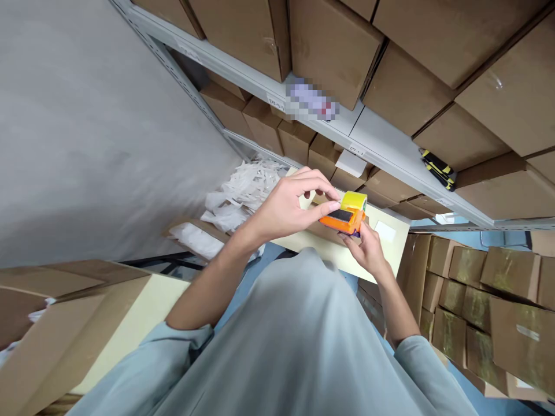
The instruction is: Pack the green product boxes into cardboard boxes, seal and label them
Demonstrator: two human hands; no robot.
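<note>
An orange tape dispenser (347, 219) with a black panel carries a roll of yellow tape (354, 200). My right hand (368, 249) grips the dispenser at its right end, thumb below it. From the left, my left hand (306, 199) reaches over to the roll, its thumb and index fingertips brought together beside the tape. Whether a tape end is between those fingertips is too small to tell. Both hands are above a cream-coloured table (299, 240), where a piece of brown cardboard (325, 232) lies partly hidden beneath the dispenser.
Shelves (381, 156) packed with cardboard boxes rise behind the table. Black-and-yellow cutters (437, 169) lie on one shelf. White paper strips (255, 182) are heaped at the left. More boxes (468, 289) are stacked at the right, and an open carton (65, 329) stands at lower left.
</note>
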